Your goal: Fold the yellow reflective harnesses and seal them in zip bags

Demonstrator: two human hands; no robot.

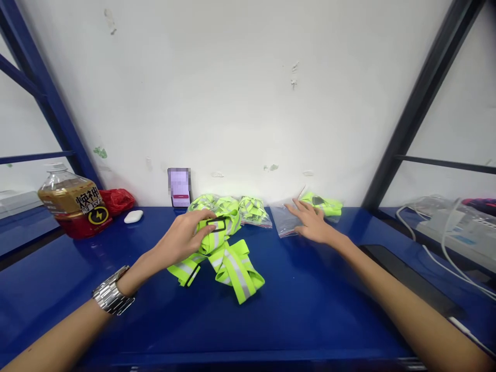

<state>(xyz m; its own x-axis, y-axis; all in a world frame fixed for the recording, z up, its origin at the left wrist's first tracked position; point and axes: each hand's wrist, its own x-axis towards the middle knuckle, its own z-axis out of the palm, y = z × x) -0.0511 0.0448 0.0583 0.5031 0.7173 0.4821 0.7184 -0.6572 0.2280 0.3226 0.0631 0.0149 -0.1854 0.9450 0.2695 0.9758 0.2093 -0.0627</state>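
Observation:
My left hand (186, 237), with a metal watch on its wrist, is closed on a folded neon-yellow reflective strap (219, 237) with grey stripes and a black buckle. More of the same strap material (240, 274) lies loose in front of it on the blue table (294, 310). My right hand (312, 222) reaches out with its fingers spread over a flat clear zip bag (282, 219), its fingertips at the bag's right part. Whether they press on the film I cannot tell. Behind that hand rests another yellow strap bundle (329, 206) in clear plastic.
Several bagged yellow straps (253, 209) line the wall. A phone (180, 188) leans there, screen lit. On the left are a large drink bottle (73, 201), a red plastic bag (116, 200) and a white case (134, 216). A dark phone-like slab (406, 276) and white cables (445, 263) lie right.

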